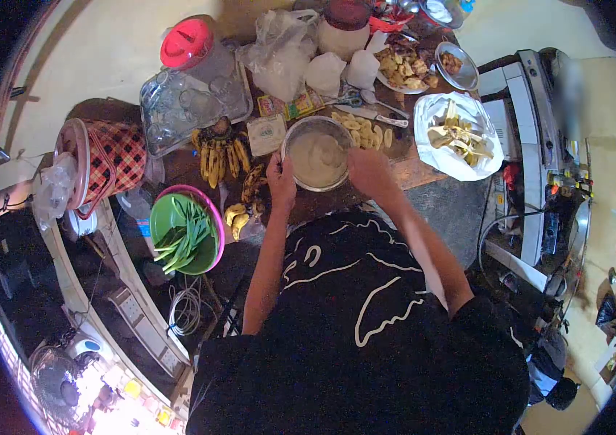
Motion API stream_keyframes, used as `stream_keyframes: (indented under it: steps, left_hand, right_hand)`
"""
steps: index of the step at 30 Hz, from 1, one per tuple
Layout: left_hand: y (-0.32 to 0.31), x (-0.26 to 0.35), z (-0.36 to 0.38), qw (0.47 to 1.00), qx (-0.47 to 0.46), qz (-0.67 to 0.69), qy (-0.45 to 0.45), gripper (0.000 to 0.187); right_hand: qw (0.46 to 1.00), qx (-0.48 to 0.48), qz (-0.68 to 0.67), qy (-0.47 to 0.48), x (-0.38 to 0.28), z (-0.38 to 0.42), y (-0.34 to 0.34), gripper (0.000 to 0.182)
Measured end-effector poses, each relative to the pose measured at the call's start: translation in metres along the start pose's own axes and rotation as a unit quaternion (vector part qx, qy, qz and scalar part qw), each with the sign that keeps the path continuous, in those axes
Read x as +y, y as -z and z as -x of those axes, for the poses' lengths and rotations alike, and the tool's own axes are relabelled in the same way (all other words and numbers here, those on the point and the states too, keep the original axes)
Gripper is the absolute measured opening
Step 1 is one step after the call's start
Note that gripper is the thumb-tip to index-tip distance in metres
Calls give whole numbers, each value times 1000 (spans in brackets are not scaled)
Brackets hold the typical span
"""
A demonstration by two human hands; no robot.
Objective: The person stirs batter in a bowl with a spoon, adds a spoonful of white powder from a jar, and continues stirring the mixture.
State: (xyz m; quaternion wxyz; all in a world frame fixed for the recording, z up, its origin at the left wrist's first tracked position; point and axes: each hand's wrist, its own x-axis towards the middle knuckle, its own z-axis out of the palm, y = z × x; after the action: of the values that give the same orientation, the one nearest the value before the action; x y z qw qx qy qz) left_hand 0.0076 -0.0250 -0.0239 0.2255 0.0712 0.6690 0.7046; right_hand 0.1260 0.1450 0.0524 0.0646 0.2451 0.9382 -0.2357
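Note:
A round metal bowl [317, 154] with pale, thick batter stands at the front edge of the wooden table. My left hand [281, 181] grips its left rim. On the opposite rim is my right hand [370, 172], its fingers closed around the edge. Behind the right hand lie sliced banana pieces [361, 130], with a knife [371, 116] just beyond them. Left of the bowl are a white block-like packet [266, 135] and a bunch of ripe bananas [221, 156]. More bananas [237, 216] lie near my left forearm.
A white bag-lined bowl of peels [460, 138] stands right. Behind are a plate of fried pieces [406, 69], a strainer [457, 65], and plastic bags [279, 54]. Left are a tray of glasses [195, 101] and a green basin with leaves [186, 232].

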Motion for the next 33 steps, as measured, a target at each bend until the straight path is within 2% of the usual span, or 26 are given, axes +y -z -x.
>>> stream_keyframes:
  steps: [2, 3, 6, 8, 12, 14, 17, 20, 21, 23, 29, 33]
  left_hand:
    - [4, 4, 1, 996, -10, -93, 6, 21]
    - [5, 11, 1, 990, -15, -139, 9, 20]
    - [-7, 25, 7, 999, 1, -40, -17, 18]
    - [-4, 15, 4, 998, -8, -54, -34, 18]
    - [-2, 20, 3, 994, -12, -106, -11, 19]
    - [-9, 25, 8, 997, 22, -77, -16, 20]
    - [-8, 25, 8, 997, 29, -73, -24, 23]
    - [-9, 26, 10, 998, 26, -61, 15, 25]
    - [-8, 27, 10, 997, 29, -54, 35, 26]
    - [-5, 19, 5, 999, 2, -45, 9, 27]
    - [-6, 29, 9, 995, 1, -95, 5, 30]
    - [-4, 19, 7, 998, 4, -58, -8, 25]
  right_hand:
    - [997, -25, 75, 2, -1, 0, -2, 22]
    - [997, -35, 63, 0, 0, 1, -6, 22]
    - [999, -47, 5, -19, 9, 6, -22, 24]
    - [996, -28, -67, -48, 14, 8, -30, 26]
    - [988, -10, -151, 3, 29, 1, -35, 28]
    - [986, 7, -164, 21, 26, 0, -24, 27]
    - [987, 99, -125, 10, 12, 1, -8, 26]
    - [999, -14, 39, 8, 22, -4, -29, 23]
    - [999, -19, 41, 8, 21, -3, -31, 23]
    - [999, -30, 43, 11, 19, 2, -35, 23]
    - [985, -38, -170, -15, 27, 3, -25, 26]
    - [983, 38, -178, 17, 15, 2, -12, 24]
